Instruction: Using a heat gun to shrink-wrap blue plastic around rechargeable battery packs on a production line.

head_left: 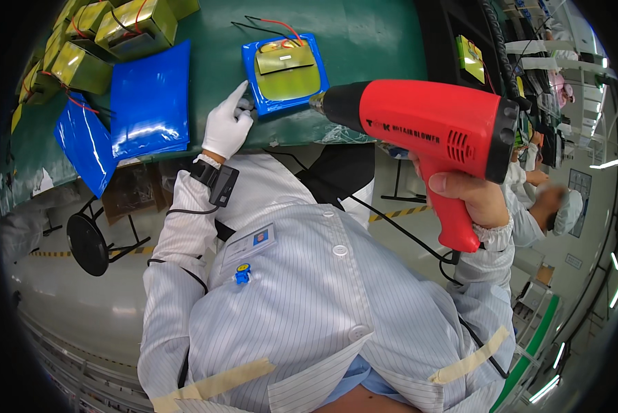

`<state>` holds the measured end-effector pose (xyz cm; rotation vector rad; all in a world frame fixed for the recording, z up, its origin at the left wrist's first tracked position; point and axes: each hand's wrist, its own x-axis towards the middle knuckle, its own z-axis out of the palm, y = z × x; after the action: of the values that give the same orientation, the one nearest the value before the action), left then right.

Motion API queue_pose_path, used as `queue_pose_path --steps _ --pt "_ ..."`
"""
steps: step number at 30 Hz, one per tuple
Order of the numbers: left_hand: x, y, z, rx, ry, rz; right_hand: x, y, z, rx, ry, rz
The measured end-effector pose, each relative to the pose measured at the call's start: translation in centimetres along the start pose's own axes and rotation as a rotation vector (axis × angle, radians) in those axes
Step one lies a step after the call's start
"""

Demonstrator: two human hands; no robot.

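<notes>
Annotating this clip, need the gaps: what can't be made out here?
Head view:
- Trigger state of the red heat gun: covered by the right hand.
- Underside of the blue-wrapped pack: hidden by the pack itself against the green table.
- Full count of yellow packs: they overlap and run off the top edge.
- Badge print: too small.

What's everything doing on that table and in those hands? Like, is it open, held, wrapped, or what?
Left hand: gloved in white, pointer finger out at the wrap's edge.
Right hand: closed around the handle.
Red hot-air gun: held, nose toward the wrap; on or off, can't tell.
Blue wrap: around a yellow-green battery, open in the middle.
Big blue sheet: lying flat.
Other batteries: piled up, unwrapped.
</notes>
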<state>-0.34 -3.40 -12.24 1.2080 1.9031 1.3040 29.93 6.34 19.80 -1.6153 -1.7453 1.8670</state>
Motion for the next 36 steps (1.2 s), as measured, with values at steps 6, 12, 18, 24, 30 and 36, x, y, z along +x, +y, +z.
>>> queue_pose_path --steps 6,12,18,24,30,36 --pt "0.0 0.1 0.1 0.009 0.016 0.018 0.0 -0.3 0.3 -0.011 -0.032 -0.006" --pt "0.0 0.2 0.0 0.012 0.014 0.026 0.0 -0.7 1.0 -0.018 -0.035 -0.002" --pt "-0.1 0.2 -0.1 0.004 0.021 0.041 0.3 -0.8 1.3 -0.046 -0.1 -0.043" --pt "-0.1 0.3 -0.1 -0.01 0.021 0.047 0.6 -0.8 1.8 -0.02 -0.12 -0.049" --pt "-0.1 0.2 0.0 -0.009 0.024 0.062 0.7 -0.9 2.0 -0.008 -0.156 -0.066" --pt "-0.1 0.1 0.0 0.005 0.031 0.085 0.3 -1.6 1.8 -0.1 -0.121 -0.059"
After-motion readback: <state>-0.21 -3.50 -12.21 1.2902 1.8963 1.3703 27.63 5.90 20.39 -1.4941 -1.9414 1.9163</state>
